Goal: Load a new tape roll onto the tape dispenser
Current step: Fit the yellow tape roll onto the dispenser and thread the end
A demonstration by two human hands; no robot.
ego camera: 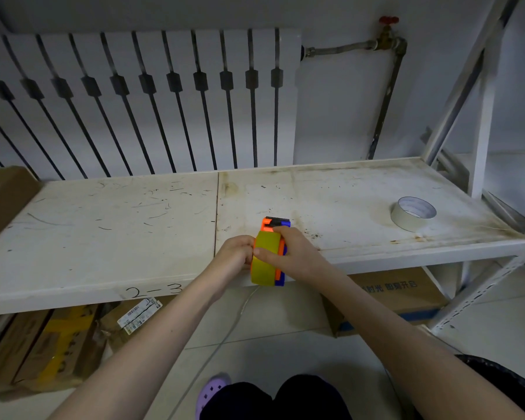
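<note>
An orange and blue tape dispenser (274, 224) is held over the front edge of the white shelf (103, 225). A yellow-green tape roll (265, 269) sits on it. My left hand (235, 253) grips the left side of the dispenser and roll. My right hand (288, 253) holds the right side, thumb laid across the roll's face. A second, pale tape roll (412, 213) lies flat on the shelf at the right, apart from both hands.
A radiator (140, 98) stands behind the shelf, with a pipe and red-handled valve (387, 31) to its right. The shelf's upright frame (479, 122) rises at the right. Cardboard boxes (400, 295) sit below the shelf on the tiled floor.
</note>
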